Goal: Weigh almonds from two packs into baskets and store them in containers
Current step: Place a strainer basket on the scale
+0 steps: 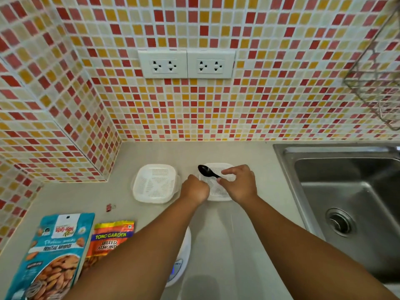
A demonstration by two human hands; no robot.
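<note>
Almonds are sealed inside 2 packs, the blue pack (53, 254) and orange pack (110, 239), lying near-left on the worktop (249, 156), so this looks like setup. Right hand (238, 182) pinches a black spoon (207, 171) over the right basket (218, 192), its long axis running bowl up-left, handle toward the fingers. Left hand (194, 189) curls at that basket's rim, grip unclear; next, I'd judge, a basket goes on the scale (180, 263).

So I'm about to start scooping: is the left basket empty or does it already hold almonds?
Empty. The left basket shows only its bare white slotted floor, no almonds. Both packs lie apart near the counter's front.
</note>
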